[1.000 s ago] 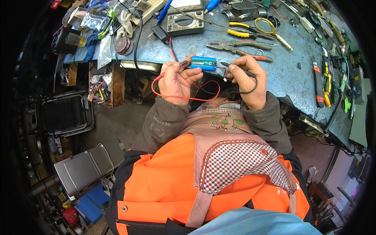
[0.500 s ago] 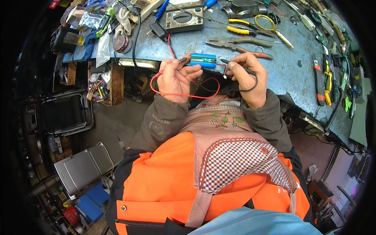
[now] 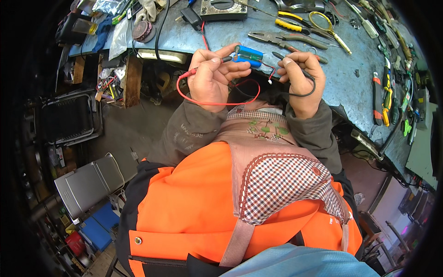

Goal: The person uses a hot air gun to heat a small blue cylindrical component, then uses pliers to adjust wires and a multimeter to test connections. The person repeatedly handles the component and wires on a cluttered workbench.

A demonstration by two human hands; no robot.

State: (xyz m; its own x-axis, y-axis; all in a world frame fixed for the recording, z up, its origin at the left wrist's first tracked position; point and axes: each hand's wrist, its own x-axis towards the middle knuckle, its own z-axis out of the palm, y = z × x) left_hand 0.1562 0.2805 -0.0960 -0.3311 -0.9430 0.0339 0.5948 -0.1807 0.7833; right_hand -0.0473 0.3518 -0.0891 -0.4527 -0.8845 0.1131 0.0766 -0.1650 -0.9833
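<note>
My left hand [image 3: 208, 82] is closed around a red-handled test probe [image 3: 188, 73] and steadies a blue two-cell battery pack [image 3: 249, 55] with its fingers. The red probe's tip is by the pack's left end. Thin red and black wires with a small white connector [image 3: 270, 81] hang from the pack's right end. In my right hand [image 3: 302, 82] is a black test probe [image 3: 278, 56], its tip pointing toward the pack but apart from it. The red test lead [image 3: 217, 103] loops below my left hand, and the black lead [image 3: 310, 93] curls around my right.
Behind my hands on the blue workbench [image 3: 175, 37] sits an analog multimeter [image 3: 224, 10]. Combination pliers [image 3: 279, 39], yellow-handled pliers [image 3: 291, 26] and a magnifying glass [image 3: 321, 22] lie nearby. More hand tools line the right side; a round tin [image 3: 143, 31] stands left.
The battery pack has tilted, its right end now lower. The black probe's tip has moved up relative to the pack and a little away from it. The whole view has shifted slightly.
</note>
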